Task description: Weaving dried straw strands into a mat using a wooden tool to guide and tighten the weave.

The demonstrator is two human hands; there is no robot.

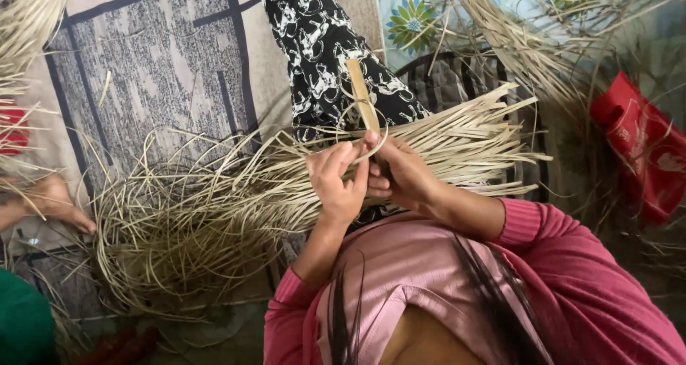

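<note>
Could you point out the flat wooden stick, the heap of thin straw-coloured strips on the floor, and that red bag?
flat wooden stick (pixel 359 90), head view, on its upper half above the hands.
heap of thin strips (pixel 179 229), head view, middle of the tangled pile.
red bag (pixel 639 147), head view, on its flat red face.

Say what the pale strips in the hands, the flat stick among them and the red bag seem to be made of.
Strips: probably dried palm leaf or split reed; matt straw colour, thin, flat, curling at the ends.
Flat stick: looks like bamboo or wood; stiff, straight, tan, smooth.
Red bag: likely plastic film; glossy, crinkled.
Both hands, left and right, grip the strips.
</note>
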